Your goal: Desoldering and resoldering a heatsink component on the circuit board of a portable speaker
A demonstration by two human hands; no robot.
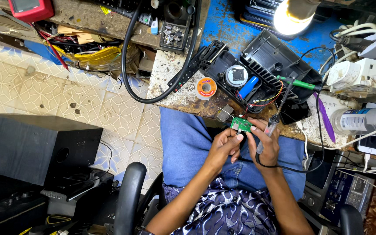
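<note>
Left hand (225, 146) pinched the green board (241, 124) just off the bench's (175, 93) front edge, over the lap. Right hand (266, 141) was closed round the soldering iron (279, 109), tip up. Best to brace both wrists and touch only the joint. The solder point itself was too small to see.

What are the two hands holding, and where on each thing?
Left hand pinches the green circuit board at its near edge; right hand grips the soldering iron by its handle.
</note>
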